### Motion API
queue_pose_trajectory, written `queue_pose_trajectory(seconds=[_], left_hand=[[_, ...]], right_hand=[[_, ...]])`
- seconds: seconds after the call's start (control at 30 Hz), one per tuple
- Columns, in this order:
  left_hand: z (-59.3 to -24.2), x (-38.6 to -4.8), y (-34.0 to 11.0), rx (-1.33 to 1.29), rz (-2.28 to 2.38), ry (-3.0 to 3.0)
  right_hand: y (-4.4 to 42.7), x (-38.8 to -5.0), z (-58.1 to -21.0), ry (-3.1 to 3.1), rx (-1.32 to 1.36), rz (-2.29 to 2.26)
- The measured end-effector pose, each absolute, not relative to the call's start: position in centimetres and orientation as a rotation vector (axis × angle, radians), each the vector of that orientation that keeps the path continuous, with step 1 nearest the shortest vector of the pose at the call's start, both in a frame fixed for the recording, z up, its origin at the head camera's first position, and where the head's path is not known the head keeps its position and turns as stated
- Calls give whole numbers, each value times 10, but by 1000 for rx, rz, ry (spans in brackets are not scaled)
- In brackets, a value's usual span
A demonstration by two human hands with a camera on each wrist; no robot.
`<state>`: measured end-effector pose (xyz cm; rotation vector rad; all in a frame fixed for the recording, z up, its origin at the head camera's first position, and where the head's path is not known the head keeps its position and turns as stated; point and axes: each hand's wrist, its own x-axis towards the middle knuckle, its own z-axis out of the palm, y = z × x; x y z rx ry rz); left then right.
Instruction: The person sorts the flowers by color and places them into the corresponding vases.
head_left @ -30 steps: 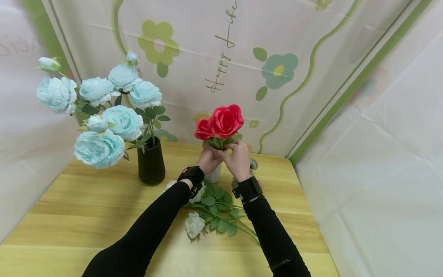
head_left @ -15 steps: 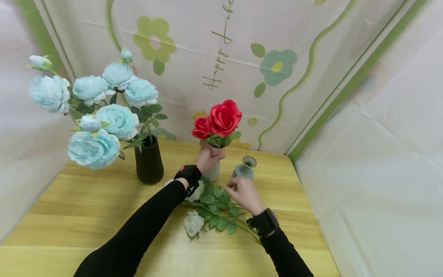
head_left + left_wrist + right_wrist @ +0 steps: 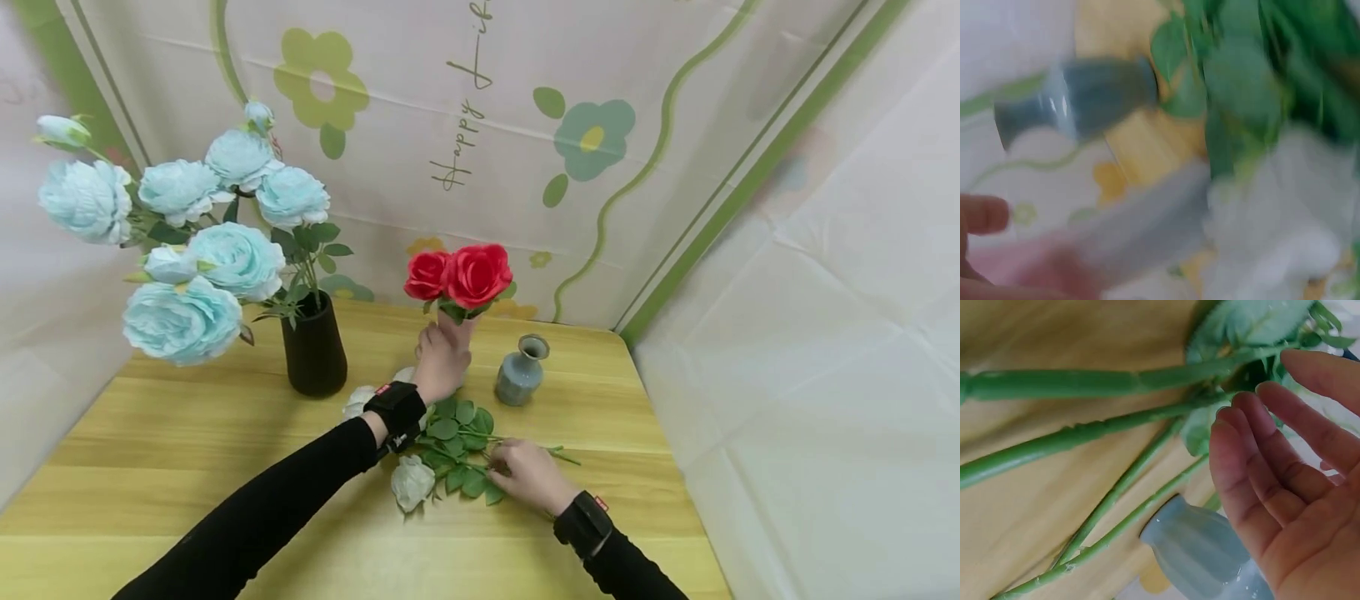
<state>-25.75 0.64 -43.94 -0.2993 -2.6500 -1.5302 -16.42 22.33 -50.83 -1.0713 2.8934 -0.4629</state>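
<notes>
Left hand point(image 3: 441, 364): reaching forward, back of the hand toward the wearer, at the slim pink-and-white vase point(image 3: 1141, 231), to the left of the blue-grey bottle vase point(image 3: 519, 375). One fingertip shows apart from the pink part; blur hides the rest, so I cannot tell whether the hand clasps it. Two red roses point(image 3: 477, 277) rise from this slim vase, to the left of and higher than the bottle vase.

Right hand point(image 3: 528, 475): lowered in front of the bottle vase, palm turned inward, fingers gently bent and thumb spread away, with nothing gripped. Green stems point(image 3: 1054, 384) lie beside the fingertips; contact is unclear.

White roses point(image 3: 412, 482) and their leaves point(image 3: 450, 437) lie in front and to the left of the bottle vase, on the wooden table point(image 3: 622, 500). Well to its left stands a black vase point(image 3: 315, 346) of light-blue peonies point(image 3: 236, 258); behind it hangs a flower-printed backdrop point(image 3: 420, 108).
</notes>
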Motion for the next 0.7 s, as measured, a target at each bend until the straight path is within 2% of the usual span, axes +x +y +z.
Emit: queue_pose_trajectory(seconds=[0.13,0.27,0.43,0.57,0.7], left_hand=[[-438,-231,13,-202,-1567,-2828],[-436,-220,16,-211,-1622,-2879],[-454,-233,22,-218,-1604,-2924],[-480,-248,29,-321,-1576,-2914],[-464,-242,32,-404,-1647,-2962]], right_hand=[[222,-162,-512,2885,-1108,-398],[221,-163,-515,2896,-1132,-329],[221,-165,-517,2901,-1143,-294],[221,-164,-517,2909,-1156,-280],[221,-163,-518,2919,-1181,-279]])
